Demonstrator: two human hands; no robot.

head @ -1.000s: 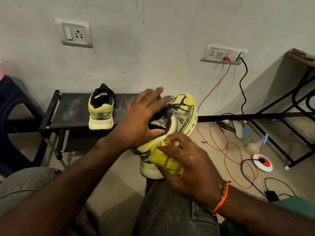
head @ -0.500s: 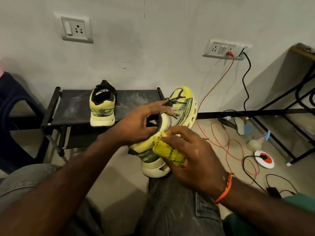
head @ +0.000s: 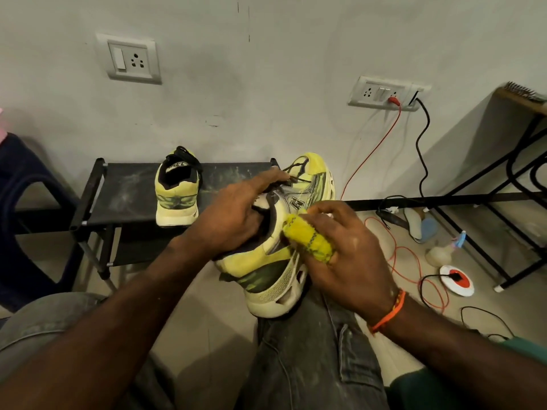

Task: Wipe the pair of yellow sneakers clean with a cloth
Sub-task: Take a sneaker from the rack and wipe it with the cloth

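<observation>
Item one, the sneaker in hand (head: 278, 261), centre of the frame, heel resting on my knee and toe tilted up toward the wall: light for its bulk by my guess, with a stiff chunky sole, a soft mesh upper and loose laces that would snag. I'd say it is best held at the collar and tongue, where the padding gives a firm purchase and leaves the side panel free. My left hand (head: 233, 217) does just that, thumb curled into the shoe's mouth, fingers over the tongue and laces. Item two, the second sneaker (head: 177, 196), upper centre-left, upright on the black low rack (head: 124, 199) with its heel toward me, well apart from both hands, not being wiped; same handling expected. Item three, my right hand (head: 352, 255), centre-right, fingers curled round and pinching the wad. Item four, the yellow cloth (head: 307, 241), bunched into a roll and pressed against the shoe's side panel just below the logo: soft, pliable, likely to slip or unroll unless kept tightly pinched. It should conform to the sole's grooves.
</observation>
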